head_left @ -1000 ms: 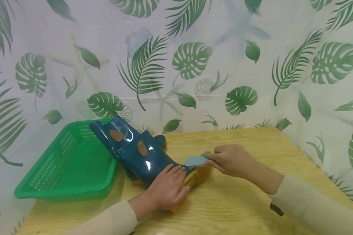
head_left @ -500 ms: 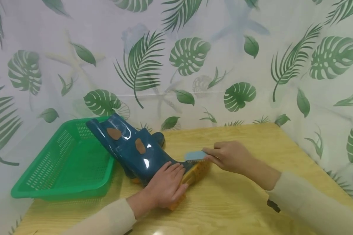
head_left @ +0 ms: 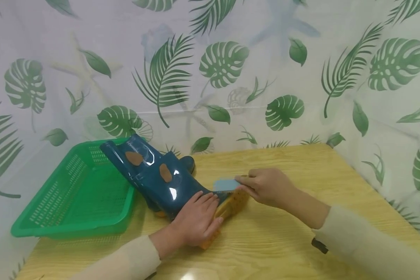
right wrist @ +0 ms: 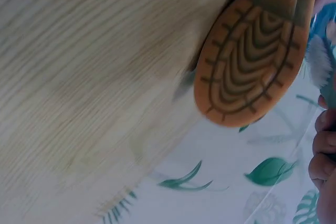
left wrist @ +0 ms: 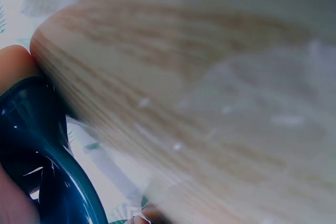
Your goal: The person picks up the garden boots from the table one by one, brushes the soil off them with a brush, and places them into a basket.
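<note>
A shiny blue rain boot (head_left: pixel 171 190) with an orange sole (right wrist: pixel 252 72) lies on its side, toe to the right. Across its foot lies my left hand (head_left: pixel 196 221), gripping with fingers on the blue upper and thumb on the sole's edge. My right hand (head_left: pixel 271 186) pinches the end of a light blue brush (head_left: pixel 224 184), bristles down at the toe. White bristles (right wrist: pixel 317 61) show at the right edge of the right wrist view. A second boot's dark toe (head_left: pixel 188 164) sticks out behind the first; much of that boot is hidden.
A green plastic basket (head_left: pixel 73 229) with perforated sides stands to the left, the boot shafts leaning over its right rim. All this is on a wood-grain table (head_left: pixel 287 241). A leaf-print curtain (head_left: pixel 182 77) hangs behind the table.
The brush in my right hand has moved slightly left along the boot's toe. My left hand keeps its place on the boot. The head view has shifted a little.
</note>
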`<state>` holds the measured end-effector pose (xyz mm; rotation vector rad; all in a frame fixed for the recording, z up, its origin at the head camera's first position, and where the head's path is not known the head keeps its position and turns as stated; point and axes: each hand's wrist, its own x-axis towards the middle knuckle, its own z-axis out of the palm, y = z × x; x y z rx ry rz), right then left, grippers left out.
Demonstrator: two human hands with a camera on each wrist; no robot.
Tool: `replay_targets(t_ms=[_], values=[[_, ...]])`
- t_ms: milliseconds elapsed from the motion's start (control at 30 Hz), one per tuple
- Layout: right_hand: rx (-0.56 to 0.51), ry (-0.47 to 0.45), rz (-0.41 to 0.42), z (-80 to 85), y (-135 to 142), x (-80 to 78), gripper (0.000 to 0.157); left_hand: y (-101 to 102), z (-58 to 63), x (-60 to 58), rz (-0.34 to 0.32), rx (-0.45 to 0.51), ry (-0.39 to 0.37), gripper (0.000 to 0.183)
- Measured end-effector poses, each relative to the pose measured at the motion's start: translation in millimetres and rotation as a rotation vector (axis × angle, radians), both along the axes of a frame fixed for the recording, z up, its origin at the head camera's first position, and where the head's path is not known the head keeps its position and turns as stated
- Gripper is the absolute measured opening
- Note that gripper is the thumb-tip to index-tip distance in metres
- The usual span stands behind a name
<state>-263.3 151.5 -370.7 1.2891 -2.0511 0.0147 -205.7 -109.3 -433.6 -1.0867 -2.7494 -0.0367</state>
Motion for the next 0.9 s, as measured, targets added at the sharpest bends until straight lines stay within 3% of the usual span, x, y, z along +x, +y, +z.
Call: replay_targets(t_ms=[167,300,500,733,900], values=[[0.118,-0.044,-0.070,1.2,-4,3.4,0.027,-2,-0.2,-0.5,0.001,-0.004,-0.008,0.057],[0.107,-0.042,-0.116,2.4,0,2.1,0.023,-1,-1.5,-1.0,-0.008,-0.006,-0.014,0.059],[0.080,-0.080,-0.065,1.9,-12,3.4,0.026,-1,-3.3,-0.9,-0.006,-0.004,0.011,0.058],[0.111,-0.062,-0.134,0.4,-7,1.8,0.022,-2,-1.8,0.2,-0.004,0.009,-0.010,0.059],[0.053,-0.112,-0.049,-0.6,-12,1.0,0.029,-2,-2.8,-1.4,-0.012,0.014,0.031,0.057]])
